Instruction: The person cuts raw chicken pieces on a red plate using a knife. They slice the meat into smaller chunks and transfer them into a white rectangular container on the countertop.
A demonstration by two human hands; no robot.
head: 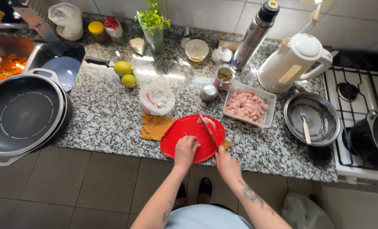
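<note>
A red cutting board (189, 138) is seen on the granite table (112, 118), over an orange cloth (154, 126). A knife (209, 131) is gripped in the right hand (228, 164), its blade laid across the board. The left hand (186, 150) is pressed on the board, fingers curled, while a white tray of diced meat (247, 106) is set just beyond the board.
</note>
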